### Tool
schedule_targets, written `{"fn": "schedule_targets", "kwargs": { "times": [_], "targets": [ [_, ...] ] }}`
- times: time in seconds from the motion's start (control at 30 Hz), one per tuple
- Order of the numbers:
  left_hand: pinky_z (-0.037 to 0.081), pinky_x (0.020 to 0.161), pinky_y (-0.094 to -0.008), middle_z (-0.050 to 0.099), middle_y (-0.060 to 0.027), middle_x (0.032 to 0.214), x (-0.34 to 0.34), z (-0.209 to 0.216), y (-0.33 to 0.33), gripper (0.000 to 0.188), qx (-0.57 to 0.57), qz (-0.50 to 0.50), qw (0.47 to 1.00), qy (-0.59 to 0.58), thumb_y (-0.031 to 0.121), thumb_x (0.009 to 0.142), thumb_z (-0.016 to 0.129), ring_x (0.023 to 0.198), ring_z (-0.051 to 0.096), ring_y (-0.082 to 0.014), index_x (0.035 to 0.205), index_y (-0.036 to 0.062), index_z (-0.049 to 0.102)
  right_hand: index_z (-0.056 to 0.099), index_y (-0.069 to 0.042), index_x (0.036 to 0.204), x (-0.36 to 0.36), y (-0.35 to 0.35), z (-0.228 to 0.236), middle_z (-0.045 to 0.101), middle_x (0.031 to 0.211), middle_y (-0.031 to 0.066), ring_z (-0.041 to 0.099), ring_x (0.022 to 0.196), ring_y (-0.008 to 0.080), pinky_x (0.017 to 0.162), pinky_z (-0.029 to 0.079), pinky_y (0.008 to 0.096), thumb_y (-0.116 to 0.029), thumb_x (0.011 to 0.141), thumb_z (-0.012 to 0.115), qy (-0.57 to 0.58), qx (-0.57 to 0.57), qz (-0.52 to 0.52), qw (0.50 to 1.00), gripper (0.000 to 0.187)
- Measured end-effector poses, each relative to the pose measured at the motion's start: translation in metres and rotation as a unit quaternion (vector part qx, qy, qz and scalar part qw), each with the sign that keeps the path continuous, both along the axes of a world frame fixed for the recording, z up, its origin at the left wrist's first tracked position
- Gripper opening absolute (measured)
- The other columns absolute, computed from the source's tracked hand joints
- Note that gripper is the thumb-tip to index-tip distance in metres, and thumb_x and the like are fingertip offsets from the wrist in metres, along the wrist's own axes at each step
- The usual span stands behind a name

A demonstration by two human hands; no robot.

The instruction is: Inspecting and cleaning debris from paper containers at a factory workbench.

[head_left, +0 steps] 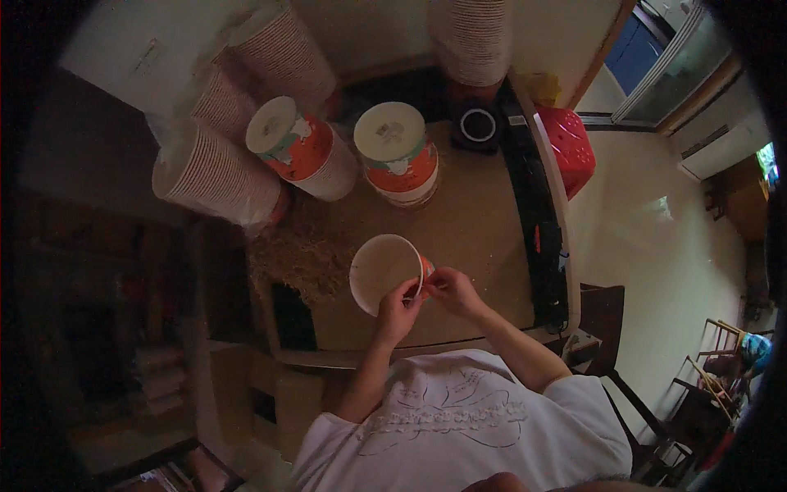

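Note:
A white paper bucket (379, 271) with an orange printed side stands tilted on the table in front of me, its open mouth facing up. My left hand (398, 310) is closed on the near right part of its rim, fingers curled over the edge. Against the printed outer side, my right hand (453, 292) is pinched shut close to the left fingertips. Whatever lies between its fingers is too small or hidden to make out. Left of the bucket lies a tangled heap of brown twine-like strands (307, 256).
Two stacks of orange-and-white buckets with pale tops, a left stack (307, 152) and a middle stack (400, 160), stand behind. Bagged white bucket stacks (221, 172) line the far left. A dark round-topped device (478, 127) sits by a tall stack (474, 41). A red stool (566, 148) is beyond the table.

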State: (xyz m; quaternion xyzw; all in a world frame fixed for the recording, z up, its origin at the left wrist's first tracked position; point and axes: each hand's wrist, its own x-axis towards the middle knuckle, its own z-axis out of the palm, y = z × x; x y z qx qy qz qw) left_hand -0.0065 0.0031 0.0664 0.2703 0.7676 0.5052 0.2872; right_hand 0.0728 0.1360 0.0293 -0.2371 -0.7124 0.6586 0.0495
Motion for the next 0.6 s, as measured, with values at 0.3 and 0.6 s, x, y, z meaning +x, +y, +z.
{"fn": "schedule_targets", "kwargs": {
  "times": [0.3,0.6],
  "targets": [
    [0.047,0.062,-0.035,0.061,-0.0151,0.08,0.009,-0.032,0.027,0.018,-0.062,-0.002,0.99,0.123,0.014,0.077,0.055,0.072,0.061,-0.0271,0.092,0.0045,0.059,0.058,-0.002,0.083,0.01,0.026,-0.027,0.059,0.075,0.0053,0.054,0.07,0.0113,0.062,0.045,0.027,-0.003,0.072,0.058,-0.015,0.075,0.047,0.996,0.011],
    [0.046,0.059,-0.037,0.059,-0.0141,0.072,0.008,-0.038,0.04,0.008,-0.075,0.001,0.989,0.126,0.011,0.076,0.054,0.068,0.059,-0.0285,0.08,0.0035,0.056,0.055,-0.004,0.088,0.015,0.051,-0.038,0.056,0.075,0.0029,0.054,0.069,0.0112,0.061,0.044,0.0269,-0.003,0.072,0.057,0.001,-0.22,-0.004,0.976,0.016]
  ]
}}
